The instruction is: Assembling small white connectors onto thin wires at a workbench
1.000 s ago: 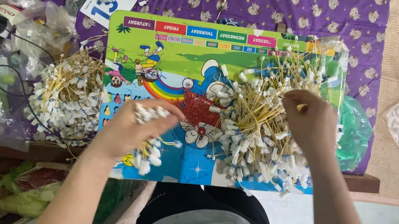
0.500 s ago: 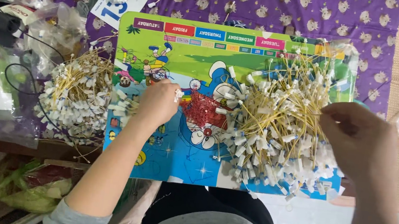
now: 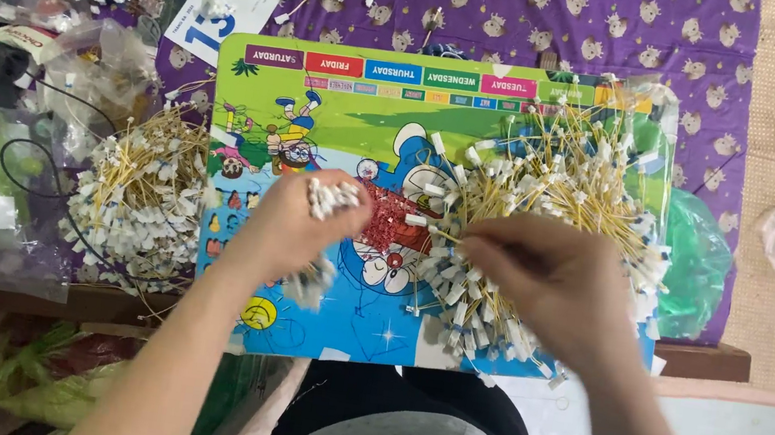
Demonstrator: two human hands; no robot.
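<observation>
Holding a small bunch of white-tagged yellow wire ties (image 3: 335,196) pinched tight in the left hand (image 3: 290,229); right hand (image 3: 555,286) lies on the loose pile of same ties (image 3: 550,210), fingers curled, grip unclear, pile right of the bunch on the colourful cartoon board (image 3: 341,120).

A tag pile (image 3: 549,220) lies on the board (image 3: 321,117); a second pile (image 3: 142,203) lies left of it.

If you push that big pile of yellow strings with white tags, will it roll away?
Probably not. The pile looks tangled and flat, so it would likely slide or spread. The thin strings seem floppy and light; the left hand holds a whole bunch.
</observation>
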